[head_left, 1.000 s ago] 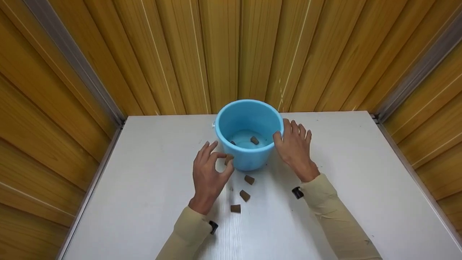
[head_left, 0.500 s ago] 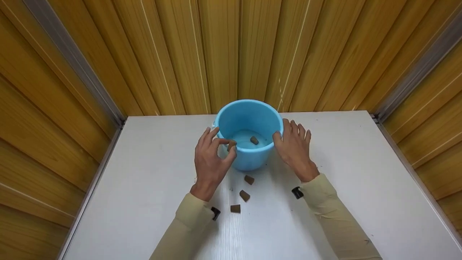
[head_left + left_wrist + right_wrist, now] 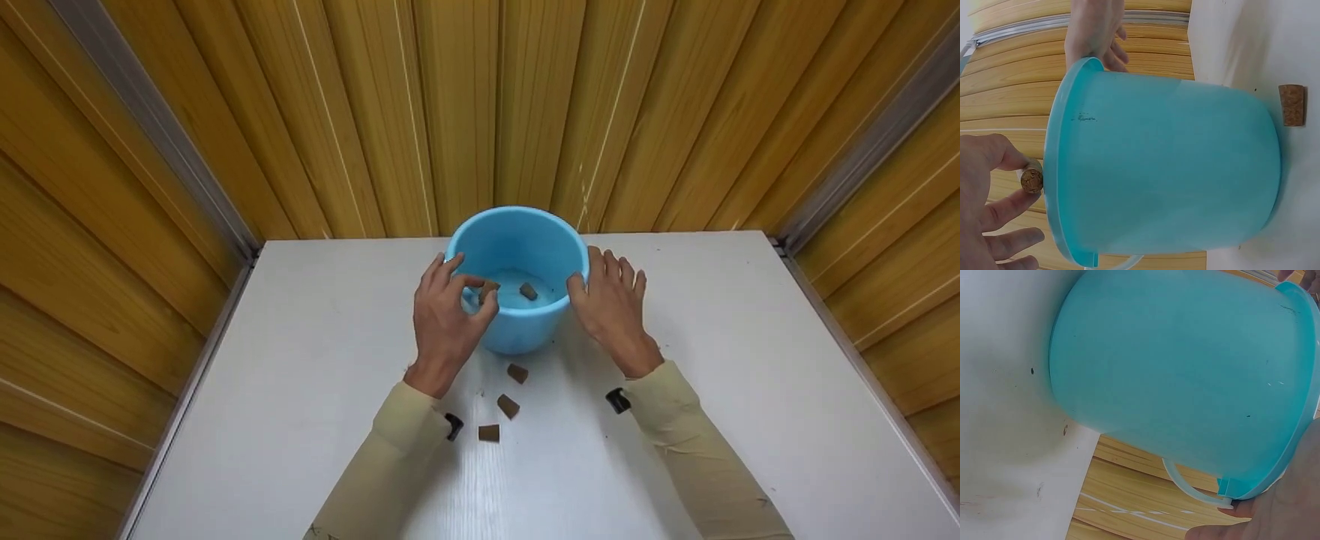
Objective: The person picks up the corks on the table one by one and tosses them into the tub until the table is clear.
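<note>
A light blue bucket (image 3: 517,334) stands upright on the white table (image 3: 322,420). Between thumb and index finger, my left hand (image 3: 445,319) pinches a tapered brown cork (image 3: 1031,181) at the bucket's near-left rim; the other fingers are spread. On the right side, my right hand (image 3: 613,315) grips the rim, its thumb at the inner edge and its fingers along the outside. Another cork (image 3: 529,291) lies on the bucket's floor. In front of the bucket, three more corks lie in a loose line: a far one (image 3: 517,373), a middle one (image 3: 508,406) and a near one (image 3: 489,433).
Behind the table rises a wood-patterned panel wall (image 3: 465,112), with similar panels at both sides. The bucket's pale handle (image 3: 1188,486) hangs down its outside, close to my right fingers. Small dark specks mark the tabletop.
My left hand has lifted the pinched cork from in front of the bucket's side up and rightward to its rim. My right hand and the bucket have stayed put.
</note>
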Demonstrator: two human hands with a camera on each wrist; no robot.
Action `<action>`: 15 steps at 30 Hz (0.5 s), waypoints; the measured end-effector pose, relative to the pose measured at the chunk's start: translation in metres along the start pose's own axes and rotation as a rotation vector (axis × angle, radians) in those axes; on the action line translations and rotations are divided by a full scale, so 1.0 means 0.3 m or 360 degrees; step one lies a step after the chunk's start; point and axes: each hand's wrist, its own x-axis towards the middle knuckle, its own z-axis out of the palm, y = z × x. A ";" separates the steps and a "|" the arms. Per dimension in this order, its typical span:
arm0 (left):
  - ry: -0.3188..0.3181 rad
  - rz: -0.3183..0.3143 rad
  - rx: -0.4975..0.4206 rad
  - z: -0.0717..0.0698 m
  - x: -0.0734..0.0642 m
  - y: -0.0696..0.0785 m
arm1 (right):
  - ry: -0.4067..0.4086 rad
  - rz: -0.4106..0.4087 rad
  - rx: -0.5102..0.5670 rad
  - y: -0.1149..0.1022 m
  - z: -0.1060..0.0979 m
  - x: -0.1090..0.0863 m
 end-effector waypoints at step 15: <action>-0.0016 -0.0016 0.0015 0.031 0.015 -0.011 | 0.0018 -0.0010 0.0016 0.004 0.011 0.004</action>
